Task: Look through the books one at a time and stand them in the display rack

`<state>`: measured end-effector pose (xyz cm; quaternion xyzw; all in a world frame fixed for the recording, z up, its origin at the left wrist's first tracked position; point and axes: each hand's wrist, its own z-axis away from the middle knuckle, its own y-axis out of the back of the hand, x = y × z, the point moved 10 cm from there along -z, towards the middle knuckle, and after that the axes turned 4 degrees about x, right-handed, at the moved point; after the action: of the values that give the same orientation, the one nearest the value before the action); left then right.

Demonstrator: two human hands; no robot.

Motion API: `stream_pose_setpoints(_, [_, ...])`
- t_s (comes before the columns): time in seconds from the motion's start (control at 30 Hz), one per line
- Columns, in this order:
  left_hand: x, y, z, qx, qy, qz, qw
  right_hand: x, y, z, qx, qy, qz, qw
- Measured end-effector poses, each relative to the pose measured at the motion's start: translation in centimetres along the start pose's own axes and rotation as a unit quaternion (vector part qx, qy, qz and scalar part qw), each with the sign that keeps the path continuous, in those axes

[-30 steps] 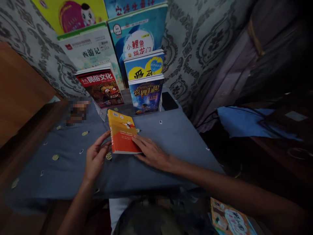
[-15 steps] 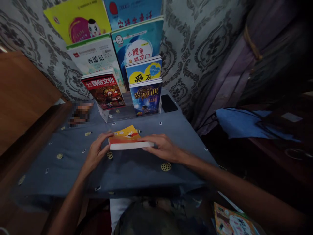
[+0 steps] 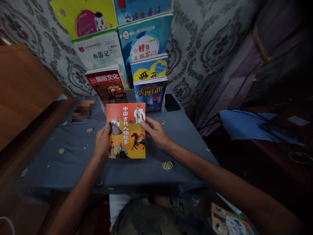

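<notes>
Between both hands, orange book point(image 3: 126, 131) reads "中国古代人物故事".

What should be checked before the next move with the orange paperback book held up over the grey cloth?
1. Left hand grips the left edge of the orange paperback book: ok.
2. Right hand grips its right edge: ok.
3. Front cover faces the camera, upright: ok.
4. Clear display stand, front row: dark red book and dark blue book fill it: ok.
5. Free slot on the stand: cannot tell.
6. Black phone lies apart on the grey patterned tablecloth: ok.
</notes>
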<state>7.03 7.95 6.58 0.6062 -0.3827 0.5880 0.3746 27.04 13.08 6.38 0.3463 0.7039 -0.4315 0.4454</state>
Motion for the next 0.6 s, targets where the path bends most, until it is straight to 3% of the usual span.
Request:
stream_pose_setpoints(0.1, [-2.5, 0.1, -1.4, 0.003, 0.061, 0.019, 0.998, 2.3, -0.1, 0.1, -0.009, -0.066, -0.008, 0.998])
stream_pose_setpoints(0.17, [-3.9, 0.2, -2.6, -0.006, 0.073, -0.019, 0.997, 4.0, 0.3, -0.1, 0.003, -0.112, -0.008, 0.994])
stream_pose_setpoints(0.33, [-3.7, 1.1, -4.6, -0.020, -0.021, -0.233, 0.972, 7.5, 1.8, -0.1, 0.030, -0.203, 0.060, 0.977])
stream_pose_setpoints(0.4, [-2.3, 1.0, -4.5, -0.024, -0.102, -0.346, 0.932, 7.8, 2.5, -0.2, 0.016, -0.204, 0.116, 0.972])
stream_pose_setpoints(0.5, [-0.8, -1.1, -3.4, -0.069, -0.230, -0.507, 0.828, 7.1, 3.9, -0.5, 0.019, -0.170, 0.191, 0.967])
stream_pose_setpoints(0.6, [-1.4, -3.4, -2.7, -0.123, -0.274, -0.539, 0.787, 6.5, 5.1, -1.0, 0.034, -0.130, 0.225, 0.965])
